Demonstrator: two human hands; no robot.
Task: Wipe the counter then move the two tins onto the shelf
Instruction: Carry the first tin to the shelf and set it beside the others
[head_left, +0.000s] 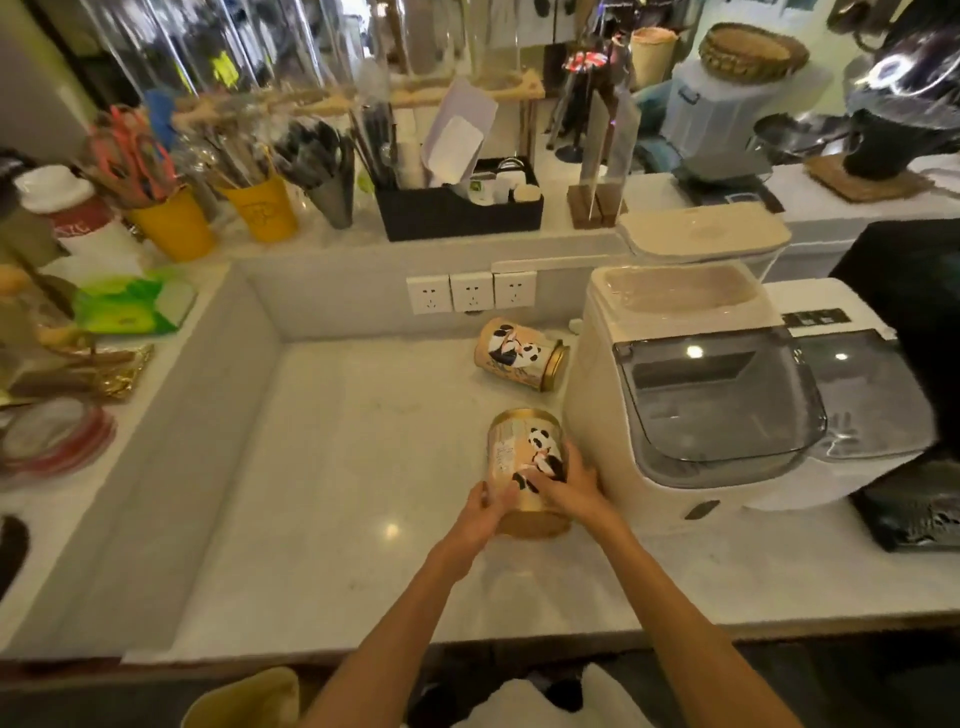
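Two gold tins with panda pictures are on the white counter. The near tin is tilted, its gold lid end toward me. My left hand grips its left side and my right hand grips its right side. The far tin lies on its side by the back wall, lid pointing right, touched by nothing. The raised shelf runs along the back above the wall sockets. No cloth is in either hand.
A white ice machine stands right of the tins. A black machine sits at far right. On the shelf are yellow utensil cups, a black organiser box and a white container. A green wipes pack lies on the left ledge.
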